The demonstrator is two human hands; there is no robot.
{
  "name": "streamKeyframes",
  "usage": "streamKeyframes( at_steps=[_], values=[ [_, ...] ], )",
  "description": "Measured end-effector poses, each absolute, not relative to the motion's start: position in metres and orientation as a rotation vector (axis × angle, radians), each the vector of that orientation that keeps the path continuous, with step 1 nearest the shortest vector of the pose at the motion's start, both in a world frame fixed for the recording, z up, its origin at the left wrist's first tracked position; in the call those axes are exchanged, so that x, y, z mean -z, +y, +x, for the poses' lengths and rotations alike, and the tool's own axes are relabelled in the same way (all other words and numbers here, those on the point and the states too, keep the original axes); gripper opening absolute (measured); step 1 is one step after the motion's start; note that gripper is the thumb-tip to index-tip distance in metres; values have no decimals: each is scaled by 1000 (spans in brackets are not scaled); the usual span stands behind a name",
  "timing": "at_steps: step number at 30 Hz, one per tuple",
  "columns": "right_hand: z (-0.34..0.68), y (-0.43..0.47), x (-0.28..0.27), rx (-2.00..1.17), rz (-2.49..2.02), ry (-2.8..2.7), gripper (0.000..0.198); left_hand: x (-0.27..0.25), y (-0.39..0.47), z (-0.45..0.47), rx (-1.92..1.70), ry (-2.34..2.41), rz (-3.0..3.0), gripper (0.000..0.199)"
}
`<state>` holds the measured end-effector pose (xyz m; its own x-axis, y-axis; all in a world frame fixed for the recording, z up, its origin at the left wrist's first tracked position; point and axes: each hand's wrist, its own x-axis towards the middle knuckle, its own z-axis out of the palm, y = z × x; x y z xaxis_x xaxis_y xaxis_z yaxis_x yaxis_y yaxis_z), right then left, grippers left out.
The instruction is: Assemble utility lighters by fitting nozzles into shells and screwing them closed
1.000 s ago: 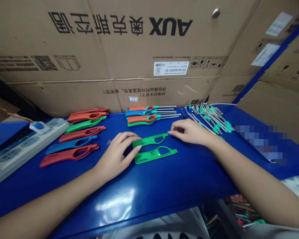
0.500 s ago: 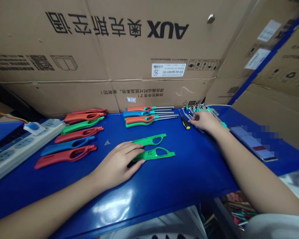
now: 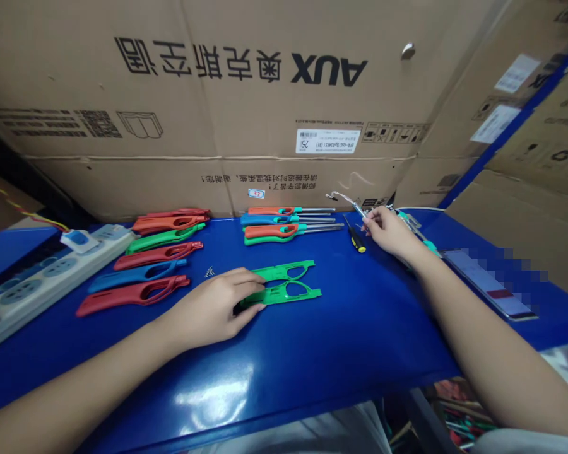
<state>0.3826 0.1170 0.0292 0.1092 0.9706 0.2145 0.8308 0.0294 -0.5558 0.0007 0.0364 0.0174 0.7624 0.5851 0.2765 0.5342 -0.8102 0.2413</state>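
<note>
My left hand (image 3: 218, 309) is curled over the rear ends of two green plastic lighter shell halves (image 3: 291, 291), which lie side by side, hollow faces up, on the blue table. Its fingers reach the upper half and its thumb the lower one; their covered ends are hidden. At the back right, my right hand (image 3: 385, 233) pinches a slim metal lighter tube (image 3: 358, 207), raised and slanting left, with thin wires trailing from its tip. A screwdriver (image 3: 356, 239) with a black and yellow handle lies just left of that hand.
Assembled gas lighters (image 3: 272, 230) lie at the back centre. Several coloured lighter shells (image 3: 137, 293) are lined up on the left, beside a power strip (image 3: 59, 271). Small screws (image 3: 209, 272) lie near my left hand. A phone (image 3: 490, 284) is at the right; cardboard (image 3: 246, 126) walls the back.
My right hand has picked a metal tube with wires out of the pile and lifted it. My left hand stays on the green halves, drawing them slightly left.
</note>
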Motion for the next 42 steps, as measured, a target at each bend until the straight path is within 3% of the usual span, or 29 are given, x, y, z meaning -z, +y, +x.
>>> streamKeyframes(
  at_steps=[3,8,15,25,30,34,42],
  values=[
    [370,105,-37,-527,-1649,-1840,2,-22,41,-6,-444,878,2833,24],
    [352,84,-46,-975,-1230,-1991,25,-30,46,-19,-311,939,2849,21],
    [329,72,-38,-1002,-1064,-2120,30,-27,47,-14,-406,1030,2801,32],
    [313,63,-38,-1054,-980,-2192,26,-33,48,-15,-317,985,2711,26],
    [303,59,-33,-1106,-939,-2187,24,-31,35,1,-784,1028,2586,44],
    [292,51,-29,-1165,-898,-2204,23,-27,19,14,-1047,1033,2421,37],
    [273,40,-20,-1233,-777,-2247,21,-28,8,21,-1160,874,2418,22]
  ],
)
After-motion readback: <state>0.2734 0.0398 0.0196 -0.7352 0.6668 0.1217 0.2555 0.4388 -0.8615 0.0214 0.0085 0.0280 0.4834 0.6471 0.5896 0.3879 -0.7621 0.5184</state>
